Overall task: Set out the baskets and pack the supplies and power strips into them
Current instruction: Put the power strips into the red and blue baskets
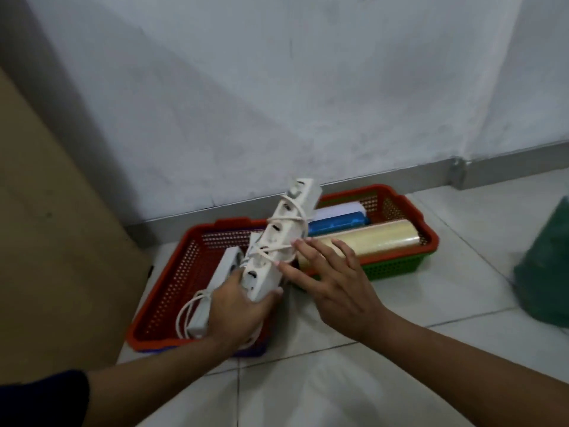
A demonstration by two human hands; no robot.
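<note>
My left hand (237, 312) grips the near end of a white power strip (277, 238) with its cord wound around it, tilted up over the left red basket (175, 278). Another white power strip (224, 268) and its loose cord lie inside that basket. My right hand (335, 282) is spread open just right of the held strip, fingertips near its cord. The right red basket (397, 204) sits nested in a green basket (397, 268) and holds a clear film roll (369, 241), a blue roll (335, 224) and a white pack (341, 209).
A brown cardboard panel (52, 241) stands at the left. A green bag (545, 263) lies on the tiled floor at the right. A white wall with a metal baseboard (492, 167) runs behind the baskets. A blue basket edge (249, 352) shows under the left basket.
</note>
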